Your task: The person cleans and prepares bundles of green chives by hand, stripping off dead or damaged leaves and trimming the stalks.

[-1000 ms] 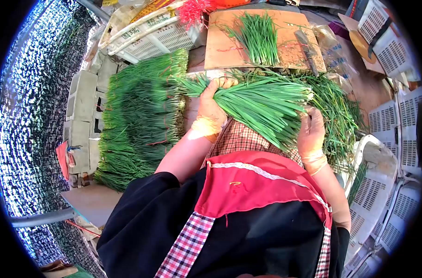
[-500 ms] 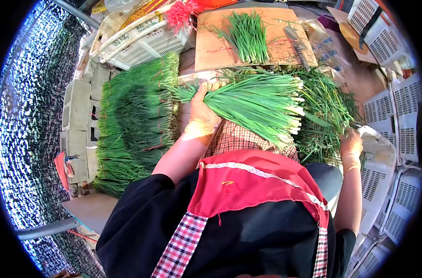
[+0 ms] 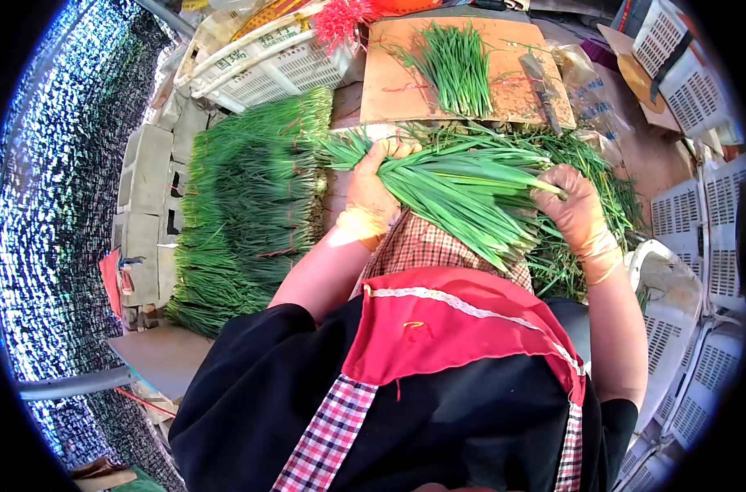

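My left hand (image 3: 370, 187), in an orange glove, is closed round the leafy end of a bunch of garlic chives (image 3: 455, 193) held across my lap. My right hand (image 3: 571, 207), also gloved, grips the pale stalk ends of some chives at the bunch's right side. A few white tips stick out past its fingers. Under and behind the bunch lies a heap of loose chives (image 3: 598, 156). Left of my left hand, rows of tied chive bundles (image 3: 254, 197) are stacked, with red ties round several of them.
A board (image 3: 389, 94) in front carries a smaller chive bunch (image 3: 457, 72) and a knife (image 3: 540, 88). A white crate (image 3: 275, 70) stands at the upper left, beside red string (image 3: 346, 23). Perforated crates (image 3: 721, 230) line the right, concrete blocks (image 3: 139, 221) the left.
My right hand has come up and left from the heap's right edge to the stalk ends of the bunch, and now grips some. My left hand keeps its hold.
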Demonstrator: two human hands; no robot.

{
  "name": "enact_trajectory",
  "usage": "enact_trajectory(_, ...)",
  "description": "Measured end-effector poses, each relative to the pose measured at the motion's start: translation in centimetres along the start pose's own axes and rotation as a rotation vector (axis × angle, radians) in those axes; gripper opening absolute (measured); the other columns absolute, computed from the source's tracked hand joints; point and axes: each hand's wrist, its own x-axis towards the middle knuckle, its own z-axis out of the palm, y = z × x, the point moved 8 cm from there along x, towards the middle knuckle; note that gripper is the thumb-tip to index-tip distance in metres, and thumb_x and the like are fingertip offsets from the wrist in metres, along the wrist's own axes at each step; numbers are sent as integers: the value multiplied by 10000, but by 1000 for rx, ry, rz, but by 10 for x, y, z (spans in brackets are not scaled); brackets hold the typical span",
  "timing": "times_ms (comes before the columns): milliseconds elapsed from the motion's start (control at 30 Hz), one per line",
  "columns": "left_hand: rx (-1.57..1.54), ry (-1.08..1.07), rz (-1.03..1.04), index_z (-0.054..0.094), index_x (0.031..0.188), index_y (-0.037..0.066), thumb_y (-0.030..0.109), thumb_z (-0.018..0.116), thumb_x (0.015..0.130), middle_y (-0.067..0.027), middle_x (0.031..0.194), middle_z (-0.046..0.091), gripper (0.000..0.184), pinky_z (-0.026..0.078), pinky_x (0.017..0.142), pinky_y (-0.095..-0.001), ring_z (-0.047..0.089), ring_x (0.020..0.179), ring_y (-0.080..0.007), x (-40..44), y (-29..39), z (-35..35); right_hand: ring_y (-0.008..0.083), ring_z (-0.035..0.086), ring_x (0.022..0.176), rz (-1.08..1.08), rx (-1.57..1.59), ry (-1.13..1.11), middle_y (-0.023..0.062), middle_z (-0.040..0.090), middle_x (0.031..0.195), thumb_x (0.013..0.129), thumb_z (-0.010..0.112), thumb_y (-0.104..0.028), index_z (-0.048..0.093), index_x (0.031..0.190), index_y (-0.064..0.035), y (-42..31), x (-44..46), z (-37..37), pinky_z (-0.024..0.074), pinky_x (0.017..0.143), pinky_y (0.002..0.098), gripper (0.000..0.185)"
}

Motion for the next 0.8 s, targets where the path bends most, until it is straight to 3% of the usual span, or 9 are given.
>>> enact_trajectory(67, 4, -80, -4, 491, 795, 35, 202, 535, 843, -58, 774, 515, 179, 372, 923, -404, 502, 901, -260, 1, 0, 5, 153, 578, 760, 310, 487, -85, 46, 630, 802, 708, 705, -84, 613, 827, -29, 8, 0, 7, 442, 770, 286, 161)
enact_trajectory(167, 18, -5, -5, 487, 788, 41, 203, 535, 841, -51, 767, 506, 177, 371, 922, -406, 500, 898, -260, 1, -1, 4, 139, 580, 709, 406, 648, -124, 55, 641, 789, 696, 690, -59, 617, 817, -10, -3, 0, 11, 447, 752, 283, 149)
enact_trajectory(433, -12, 37, 14, 497, 843, 34, 224, 493, 872, -75, 830, 551, 192, 399, 914, -425, 528, 917, -272, 8, -2, -22, 142, 559, 689, 327, 716, 238, 38, 610, 702, 659, 601, -16, 615, 697, -47, 39, -15, -20, 414, 747, 247, 51)
enact_trajectory(500, -25, 89, -19, 497, 857, 34, 224, 489, 875, -78, 831, 553, 191, 406, 909, -430, 534, 914, -276, 6, -4, -21, 129, 548, 763, 386, 583, 316, 46, 602, 742, 665, 590, -32, 630, 674, -52, 56, -37, -65, 402, 756, 241, 46)
enact_trajectory(533, -38, 147, -43, 498, 871, 33, 223, 485, 878, -81, 833, 555, 191, 413, 904, -435, 539, 912, -279, 4, -4, -24, 124, 536, 744, 291, 530, 377, 44, 590, 725, 677, 584, -45, 633, 688, -49, 71, -52, -92, 398, 741, 236, 51)
enact_trajectory(633, -34, 130, -40, 509, 838, 67, 252, 454, 898, -77, 843, 569, 202, 406, 912, -456, 540, 936, -286, 4, -7, -33, 177, 569, 663, 425, 197, 471, 63, 625, 748, 699, 574, -101, 635, 716, -21, 141, -113, -157, 426, 700, 273, 102)
enact_trajectory(667, -9, 175, -22, 507, 834, 57, 272, 455, 892, -67, 835, 555, 229, 409, 903, -445, 537, 920, -273, 3, -5, -35, 238, 601, 798, 703, -530, 221, 109, 643, 898, 707, 611, -169, 645, 848, -18, 180, -136, -172, 441, 769, 317, 209)
enact_trajectory(733, 4, 66, -24, 498, 798, 85, 305, 444, 897, -53, 836, 553, 247, 409, 901, -451, 537, 904, -269, 11, -8, -44, 286, 576, 939, 842, -1087, 89, 134, 610, 1030, 703, 655, -228, 616, 1006, -33, 103, -134, -140, 432, 844, 348, 363)
enact_trajectory(800, -139, -57, -72, 482, 777, 110, 313, 451, 895, -40, 810, 536, 237, 408, 890, -448, 529, 892, -261, 11, -15, -42, 237, 557, 983, 551, -607, 180, 123, 586, 1089, 721, 674, -274, 575, 1078, -22, 87, -111, -104, 431, 852, 320, 449)
